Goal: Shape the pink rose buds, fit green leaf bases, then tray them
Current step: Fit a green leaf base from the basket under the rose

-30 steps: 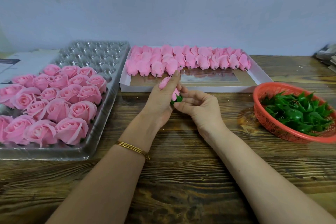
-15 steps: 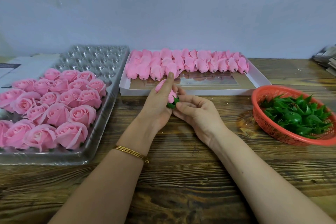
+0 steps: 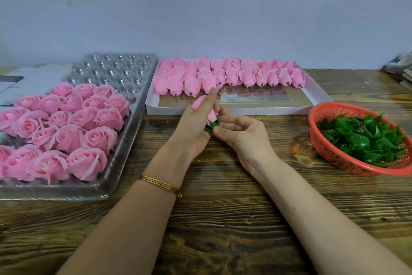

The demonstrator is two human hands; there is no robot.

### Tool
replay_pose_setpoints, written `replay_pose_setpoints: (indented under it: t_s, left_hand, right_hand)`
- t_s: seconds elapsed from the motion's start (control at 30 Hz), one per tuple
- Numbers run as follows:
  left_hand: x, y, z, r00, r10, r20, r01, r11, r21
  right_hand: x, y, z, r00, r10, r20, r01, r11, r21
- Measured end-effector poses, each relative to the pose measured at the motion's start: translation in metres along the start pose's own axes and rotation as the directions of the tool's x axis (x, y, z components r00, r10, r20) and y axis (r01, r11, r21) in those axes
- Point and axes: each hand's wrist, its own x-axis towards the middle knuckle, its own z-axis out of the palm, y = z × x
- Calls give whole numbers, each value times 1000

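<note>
My left hand [image 3: 194, 124] holds a pink rose bud [image 3: 211, 116] from behind, its fingers lying up along the bud and hiding most of it. A green leaf base [image 3: 212, 126] sits at the bud's bottom end, pinched by the fingertips of my right hand [image 3: 239, 133]. Both hands hover over the wooden table [image 3: 223, 219], just in front of the white box [image 3: 245, 110] of closed pink buds [image 3: 223, 76]. The clear plastic tray [image 3: 124, 152] at the left holds several finished roses [image 3: 66, 127].
An orange basket [image 3: 330, 152] of green leaf bases [image 3: 365, 138] stands at the right. The tray's far rows of cups [image 3: 116, 69] hold nothing. Papers lie at the far left, and a stack of items [image 3: 401, 69] sits at the far right edge.
Both hands stay together at the bud; my right fingers have shifted slightly at the green base. The view has tilted a little, so everything sits lower in frame.
</note>
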Motion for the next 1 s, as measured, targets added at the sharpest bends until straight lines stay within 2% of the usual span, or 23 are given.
replay_pose_setpoints:
  t_s: [0.17, 0.37, 0.5, 0.67, 0.77, 0.83, 1.0]
  left_hand:
    - [-2, 0, 3, 1000, 5, -15, -4, 999, 37]
    - [-1, -1, 1, 1000, 3, -14, -3, 999, 37]
    - [0, 0, -1, 1000, -13, -18, 14, 999, 40]
    - [-1, 0, 1, 1000, -10, -16, 11, 999, 47]
    - [-2, 0, 2, 1000, -2, -18, 2, 1000, 29]
    - [-2, 0, 2, 1000, 3, -17, -3, 1000, 23]
    - [-3, 1, 2, 1000, 2, -8, -2, 1000, 26]
  right_hand:
    - [1, 3, 0, 996, -90, -7, 89, 991, -97]
    - [2, 3, 0, 999, -40, 19, 41, 994, -96]
    - [3, 2, -1, 997, 58, 44, -57, 998, -17]
    - [2, 1, -1, 998, 61, 35, -61, 998, 5]
    - [2, -2, 0, 989, 104, 102, -114, 989, 94]
    - [4, -3, 0, 986, 136, 95, -150, 976, 158]
    - [3, -1, -1, 991, 113, 67, -121, 982, 141]
